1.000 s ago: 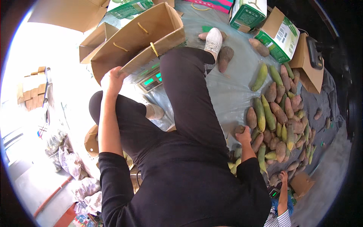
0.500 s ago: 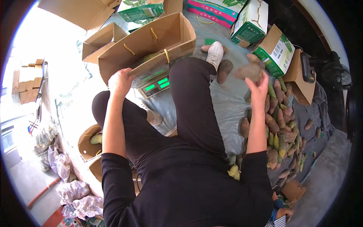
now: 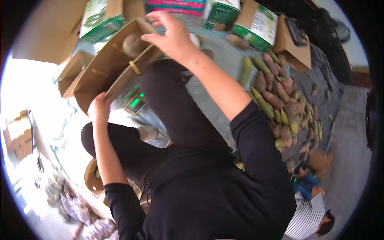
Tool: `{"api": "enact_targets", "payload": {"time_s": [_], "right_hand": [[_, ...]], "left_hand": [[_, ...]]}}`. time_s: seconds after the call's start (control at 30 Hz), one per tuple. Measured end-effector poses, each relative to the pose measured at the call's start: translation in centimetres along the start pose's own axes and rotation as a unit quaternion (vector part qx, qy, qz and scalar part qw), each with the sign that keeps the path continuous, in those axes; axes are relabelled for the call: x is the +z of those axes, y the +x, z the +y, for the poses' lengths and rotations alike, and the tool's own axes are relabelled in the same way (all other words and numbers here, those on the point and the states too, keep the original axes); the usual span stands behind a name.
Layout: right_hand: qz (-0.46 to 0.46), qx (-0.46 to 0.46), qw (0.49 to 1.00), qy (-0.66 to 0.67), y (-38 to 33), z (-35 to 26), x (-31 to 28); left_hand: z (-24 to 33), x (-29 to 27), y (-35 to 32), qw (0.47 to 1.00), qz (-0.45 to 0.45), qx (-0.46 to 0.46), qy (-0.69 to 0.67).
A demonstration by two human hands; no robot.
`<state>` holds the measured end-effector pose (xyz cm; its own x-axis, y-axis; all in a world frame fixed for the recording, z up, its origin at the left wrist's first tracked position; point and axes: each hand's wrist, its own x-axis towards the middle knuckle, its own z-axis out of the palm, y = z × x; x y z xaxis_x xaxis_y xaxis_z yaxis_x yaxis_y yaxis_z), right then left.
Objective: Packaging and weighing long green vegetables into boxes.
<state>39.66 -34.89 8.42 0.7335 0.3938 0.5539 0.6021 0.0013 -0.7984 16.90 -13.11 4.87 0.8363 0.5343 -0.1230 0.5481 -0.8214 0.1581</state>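
My left hand (image 3: pixel 99 109) is closed on the near rim of a long open cardboard box (image 3: pixel 120 78) with yellow cord handles. The box rests on a scale (image 3: pixel 135 102) with green lit displays, partly hidden under it. Over the far right end of the box, my right hand (image 3: pixel 172 38) is open, its fingers apart. Just past its thumb is a rounded brown vegetable (image 3: pixel 134 45), at the inside of the box and apart from the fingers; blur hides whether it is still falling. The bottom of the box is dark.
Brown and green-yellow oblong vegetables (image 3: pixel 280 106) lie heaped on a dark cloth to the right. Green-and-white cartons (image 3: pixel 256 26) stand along the far side. A smaller open box (image 3: pixel 74 76) adjoins the long one. Plastic bags (image 3: pixel 76 206) lie lower left; another person (image 3: pixel 308 212) is lower right.
My right hand has swung from the heap at right to above the box and let go of the brown vegetable there. My left hand keeps hold of the rim; the view has shifted.
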Motion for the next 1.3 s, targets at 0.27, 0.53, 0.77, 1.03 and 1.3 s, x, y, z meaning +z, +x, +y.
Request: {"api": "enact_targets", "payload": {"time_s": [0.27,0.53,0.77,1.03,1.3], "right_hand": [[0.032,0.258,0.96,-0.108,-14.8,8.8,-9.1],[0.025,0.475,0.798,-0.371,-36.5,14.8,-24.7],[0.038,0.689,0.569,-0.448,-42.6,11.0,-32.7],[0.012,0.709,0.587,-0.391,-45.9,12.1,-34.7],[0.001,0.745,0.579,-0.33,-43.2,12.1,-30.4]], "left_hand": [[-0.9,1.1,0.5,1.0,0.008,-0.011,-0.013],[-1.5,1.8,0.9,0.997,0.019,0.031,-0.063],[-3.6,2.4,1.2,0.998,0.016,0.026,-0.061],[-2.7,2.5,1.3,0.996,-0.008,0.002,-0.084],[-2.5,1.0,-0.1,0.997,0.011,-0.007,-0.081]]}}
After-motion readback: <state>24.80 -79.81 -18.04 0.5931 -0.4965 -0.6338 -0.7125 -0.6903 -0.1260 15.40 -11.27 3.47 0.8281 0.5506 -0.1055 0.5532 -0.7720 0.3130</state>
